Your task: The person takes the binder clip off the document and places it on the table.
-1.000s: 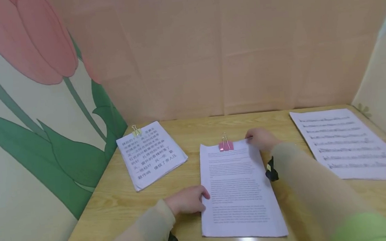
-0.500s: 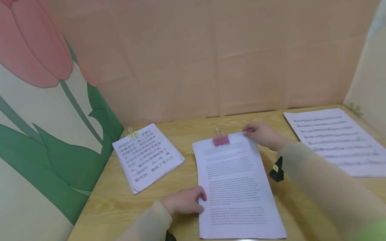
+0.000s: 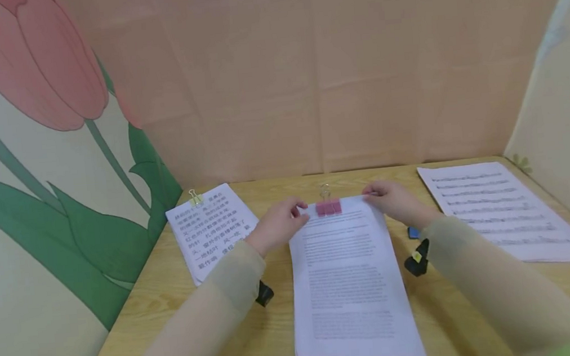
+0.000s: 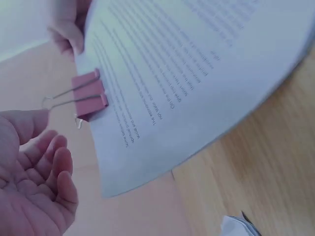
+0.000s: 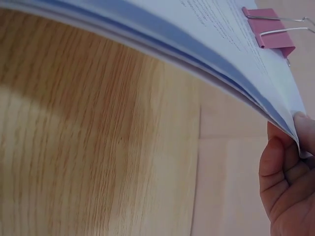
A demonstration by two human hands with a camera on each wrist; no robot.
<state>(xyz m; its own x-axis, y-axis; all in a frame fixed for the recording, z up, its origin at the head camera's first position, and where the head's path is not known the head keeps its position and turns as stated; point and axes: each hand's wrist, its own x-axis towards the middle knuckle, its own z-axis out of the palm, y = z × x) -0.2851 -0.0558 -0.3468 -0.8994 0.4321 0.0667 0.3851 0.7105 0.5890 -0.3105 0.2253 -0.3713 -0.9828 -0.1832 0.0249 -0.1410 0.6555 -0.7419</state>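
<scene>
A stack of printed paper (image 3: 347, 285) slopes up from the table, its top end lifted. At the middle of its top edge sits a pink binder clip (image 3: 329, 207), wire handles pointing away from the sheets. My right hand (image 3: 394, 202) pinches the stack's top right corner between thumb and fingers, as the right wrist view shows. By the top left corner is my left hand (image 3: 280, 223). In the left wrist view the left hand (image 4: 37, 172) has loosely bent fingers with nothing between them, its thumb tip close to the clip's handles; whether they touch I cannot tell.
On the left lies a smaller paper stack (image 3: 207, 224) with a yellow binder clip (image 3: 196, 198), partly behind the left arm. Sheet music (image 3: 501, 210) lies on the right. A small blue object (image 3: 413, 233) shows beside the right wrist. A curtain (image 3: 316, 73) hangs behind the table.
My left hand has left the stack's left edge and moved up to its top left corner. The right hand keeps its pinch; the top end has risen from the table.
</scene>
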